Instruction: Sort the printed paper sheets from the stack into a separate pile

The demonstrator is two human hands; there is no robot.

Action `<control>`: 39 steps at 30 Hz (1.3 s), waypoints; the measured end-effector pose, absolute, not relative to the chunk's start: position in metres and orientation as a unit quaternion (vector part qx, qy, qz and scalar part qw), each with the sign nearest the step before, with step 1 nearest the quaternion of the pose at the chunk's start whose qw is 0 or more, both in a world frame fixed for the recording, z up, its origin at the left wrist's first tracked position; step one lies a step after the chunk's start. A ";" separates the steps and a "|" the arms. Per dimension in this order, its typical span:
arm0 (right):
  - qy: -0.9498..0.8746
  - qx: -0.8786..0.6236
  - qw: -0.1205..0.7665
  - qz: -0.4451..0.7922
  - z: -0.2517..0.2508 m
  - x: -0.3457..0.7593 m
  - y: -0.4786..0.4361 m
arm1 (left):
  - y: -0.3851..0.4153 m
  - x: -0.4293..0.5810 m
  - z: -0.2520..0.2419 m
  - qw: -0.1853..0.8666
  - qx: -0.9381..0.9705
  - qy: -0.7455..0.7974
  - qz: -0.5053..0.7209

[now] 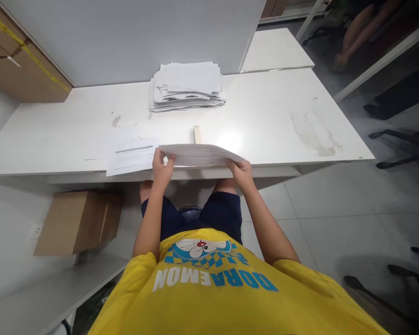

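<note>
My left hand (161, 166) and my right hand (241, 170) both grip a white sheet of paper (199, 154), one at each near corner, fingers closed on its edge. The sheet is lifted slightly above the front edge of the white table (272, 121). To the left of my left hand lies a printed sheet (131, 156) flat on the table, overhanging its edge. A small cream-coloured stick-like object (197, 134) lies just behind the held paper. An untidy stack of papers (186, 86) sits at the back of the table.
A grey partition (125, 37) stands behind the table. Cardboard boxes (21, 60) are at the far left, another box (77, 222) is on the floor under the table. Chair bases (401, 139) stand at right. Another person's legs (356, 28) show at top right.
</note>
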State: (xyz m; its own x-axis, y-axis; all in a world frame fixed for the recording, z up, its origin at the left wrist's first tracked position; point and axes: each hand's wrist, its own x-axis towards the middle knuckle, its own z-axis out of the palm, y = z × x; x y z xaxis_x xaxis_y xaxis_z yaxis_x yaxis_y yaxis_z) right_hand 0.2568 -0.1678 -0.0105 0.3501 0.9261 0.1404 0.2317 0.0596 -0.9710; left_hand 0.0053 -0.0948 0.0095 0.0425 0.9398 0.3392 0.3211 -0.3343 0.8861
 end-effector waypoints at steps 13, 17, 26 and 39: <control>-0.438 -0.666 0.458 0.394 -0.018 0.287 -0.185 | -0.079 0.000 0.034 0.306 0.751 0.455 0.368; -0.357 -0.675 0.447 0.466 -0.019 0.299 -0.181 | -0.053 0.021 0.039 0.216 0.856 0.412 0.227; -0.283 -0.709 0.466 0.447 0.004 0.324 -0.180 | -0.027 0.053 0.023 0.108 0.944 0.294 0.109; -0.248 -0.690 0.497 0.463 0.000 0.326 -0.174 | -0.036 0.053 0.009 0.103 0.940 0.314 0.090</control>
